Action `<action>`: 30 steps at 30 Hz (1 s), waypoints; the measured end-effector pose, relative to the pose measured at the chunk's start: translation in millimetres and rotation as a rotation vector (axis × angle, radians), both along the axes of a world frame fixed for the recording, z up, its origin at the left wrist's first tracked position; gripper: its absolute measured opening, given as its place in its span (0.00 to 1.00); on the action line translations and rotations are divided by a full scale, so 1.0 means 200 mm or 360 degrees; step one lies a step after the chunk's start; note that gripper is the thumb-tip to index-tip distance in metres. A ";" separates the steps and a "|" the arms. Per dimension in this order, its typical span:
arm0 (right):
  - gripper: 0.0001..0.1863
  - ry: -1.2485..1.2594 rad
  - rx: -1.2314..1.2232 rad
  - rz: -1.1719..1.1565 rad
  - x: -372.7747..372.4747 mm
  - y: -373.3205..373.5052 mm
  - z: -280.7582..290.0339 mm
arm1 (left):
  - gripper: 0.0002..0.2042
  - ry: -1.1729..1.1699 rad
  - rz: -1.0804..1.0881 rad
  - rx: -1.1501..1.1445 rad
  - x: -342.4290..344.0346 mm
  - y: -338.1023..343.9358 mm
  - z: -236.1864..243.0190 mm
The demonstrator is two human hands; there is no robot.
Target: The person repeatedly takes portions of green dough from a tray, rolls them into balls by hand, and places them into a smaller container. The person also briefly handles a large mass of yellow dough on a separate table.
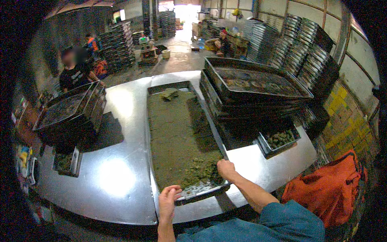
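A shiny metal surface [109, 161] carries everything near the person. A tall stack of dark trays [250, 101] stands on its right side. Beside that, in the middle, lies the long tray [207, 195], spread with a flat greenish-brown layer [169, 133] that turns loose and crumbly at the near right end. A lower tray stack [80, 117] stands at left. The right hand [226, 168] is curled at the long tray's right rim, the left hand [169, 197] half-bent at its near left corner; whether either grips anything, I cannot tell.
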State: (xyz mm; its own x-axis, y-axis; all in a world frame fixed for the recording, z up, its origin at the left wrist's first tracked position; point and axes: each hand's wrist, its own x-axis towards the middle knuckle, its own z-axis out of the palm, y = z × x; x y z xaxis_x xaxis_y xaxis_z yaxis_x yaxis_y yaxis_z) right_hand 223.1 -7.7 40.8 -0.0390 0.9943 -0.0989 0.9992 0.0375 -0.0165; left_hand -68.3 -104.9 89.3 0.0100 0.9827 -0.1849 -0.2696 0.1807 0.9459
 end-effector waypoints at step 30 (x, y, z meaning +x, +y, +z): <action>0.18 0.1076 -0.0039 0.0750 -0.18 -0.07 0.45 | 0.26 -0.0422 -0.0224 -0.0548 0.47 0.36 -0.25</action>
State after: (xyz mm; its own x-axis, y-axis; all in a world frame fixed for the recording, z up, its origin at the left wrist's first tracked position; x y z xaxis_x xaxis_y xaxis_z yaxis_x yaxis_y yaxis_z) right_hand 187.8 -22.4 131.1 -0.5104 0.8568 0.0740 0.6527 0.4420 -0.6153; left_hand 26.3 -33.9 39.1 0.2299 0.8501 -0.4737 -0.4446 0.5248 0.7259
